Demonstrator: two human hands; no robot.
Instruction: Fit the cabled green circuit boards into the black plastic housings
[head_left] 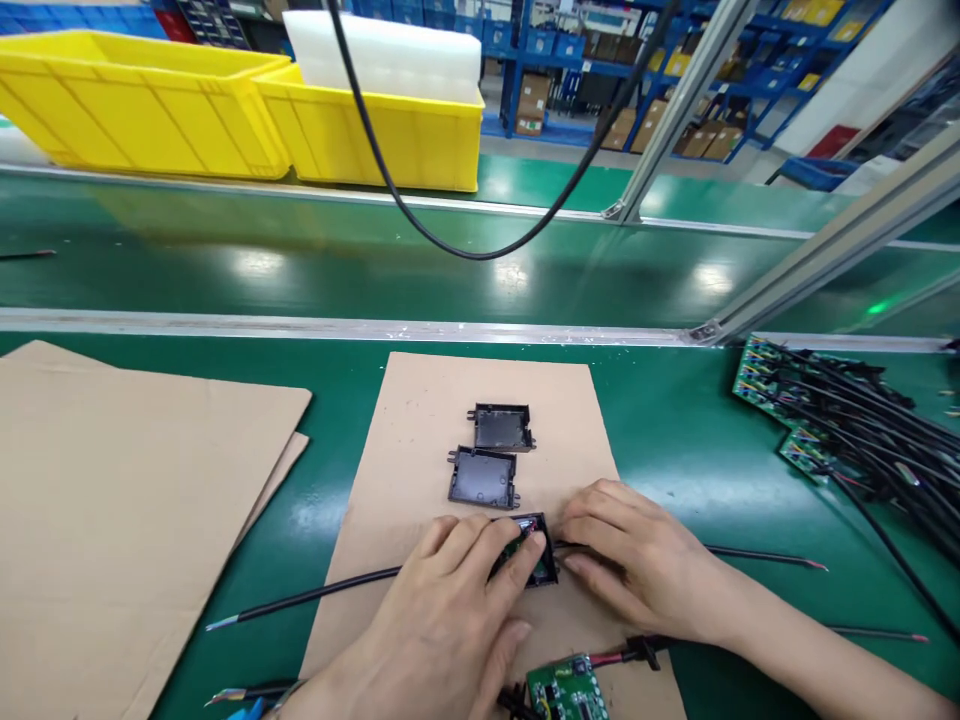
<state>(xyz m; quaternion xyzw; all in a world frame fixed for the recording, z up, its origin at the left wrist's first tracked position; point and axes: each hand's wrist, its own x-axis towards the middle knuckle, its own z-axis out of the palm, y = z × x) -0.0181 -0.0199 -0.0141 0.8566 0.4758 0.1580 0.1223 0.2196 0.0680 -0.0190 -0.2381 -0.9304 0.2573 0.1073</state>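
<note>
A small black plastic case (552,565) lies on the cardboard sheet (420,400), with a green circuit board partly visible inside. My left hand (457,590) covers its left part, fingertips pressing on the board and case. Thumb and fingers of my right hand (637,555) close on the black cable (757,553) at the case's right side. Another black cable (315,592) runs out leftward from under my left hand. Beyond my hands sit two black case shells, one (484,477) nearer and one (502,427) farther. A loose green circuit board (566,690) lies at the bottom edge, partly cut off.
Stacked cardboard sheets (135,500) occupy the left side. At right is a pile of circuit boards with black cables (862,420). A black cable loop (480,256) hangs ahead. Behind the metal rail (337,328) stand yellow bins (150,110) and a slanted metal post (825,230).
</note>
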